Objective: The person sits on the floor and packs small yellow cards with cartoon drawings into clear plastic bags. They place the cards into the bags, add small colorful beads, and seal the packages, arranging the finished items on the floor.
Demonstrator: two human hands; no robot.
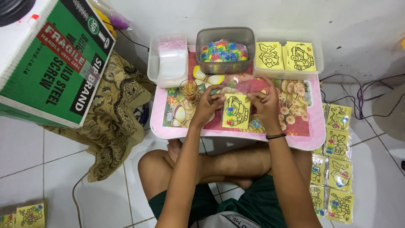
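A yellow card with a black car outline [236,110], inside a clear plastic sleeve, lies on the small pink flowered table [303,137]. My left hand [207,104] pinches the sleeve's upper left edge. My right hand [265,101], with a dark band at the wrist, grips its upper right edge. Small coloured pieces show on the card. Both hands are over the table's middle, above my crossed legs.
At the table's back stand a tray of clear sleeves [168,59], a grey tub of coloured bits [224,50] and a tray of yellow cards [287,55]. A small cup of sticks [188,89] stands left. Bagged cards [335,169] line the floor right; a green carton [55,59] sits left.
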